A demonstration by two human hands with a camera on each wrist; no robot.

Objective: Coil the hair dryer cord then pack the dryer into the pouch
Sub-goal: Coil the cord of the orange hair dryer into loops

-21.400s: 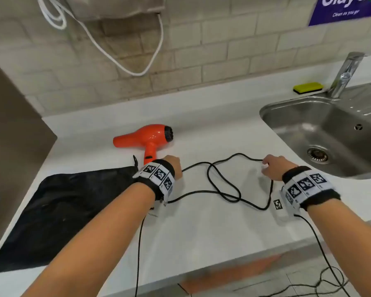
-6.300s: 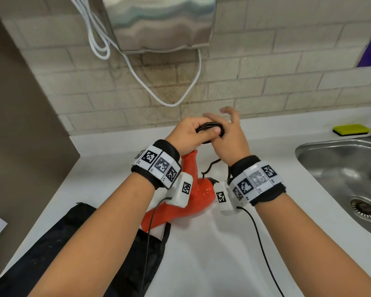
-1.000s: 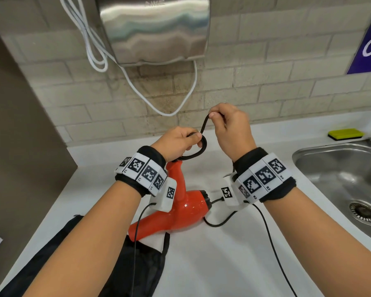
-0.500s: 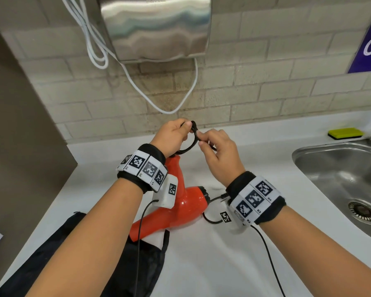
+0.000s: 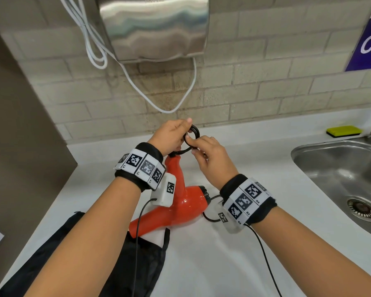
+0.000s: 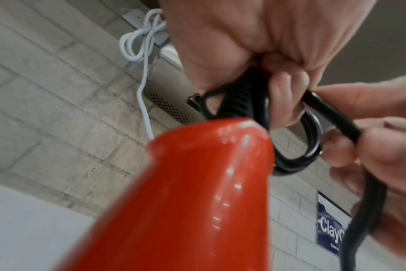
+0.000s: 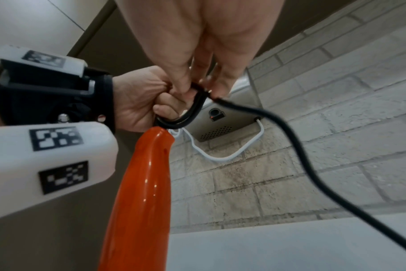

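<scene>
- My left hand (image 5: 173,136) is raised above the counter (image 5: 234,254), fingers curled round small loops of the black cord (image 5: 193,133) at the butt of the hair dryer's handle.
- From the left wrist view, the coil (image 6: 297,146) shows two or three turns, hanging just past the handle end and touching it; the ribbed strain relief (image 6: 239,102) runs from the handle up into my palm.
- My right hand (image 5: 210,159) is right beside the left, thumb and fingertips pinching the cord where it leaves the coil. The two hands nearly touch.
- From the right wrist view, the free length of cord (image 7: 290,139) runs from my pinch down and away toward the counter.
- Orange hair dryer (image 5: 180,200): handle pointing up toward my left hand, barrel low, its nozzle end over the mouth of the pouch. I cannot tell whether the barrel rests on the counter.
- A short bend of cord (image 5: 209,217) shows on the counter beside the rear of the dryer; the rest is hidden behind my right wrist.
- Black pouch (image 5: 77,254) lies flat on the counter at lower left, opening toward the dryer; dryer not inside it.
- Surroundings: steel hand dryer (image 5: 154,26) on the brick wall with a white cable (image 5: 159,103) looping below; sink (image 5: 338,179) at right; yellow-green sponge (image 5: 344,131) behind it.
</scene>
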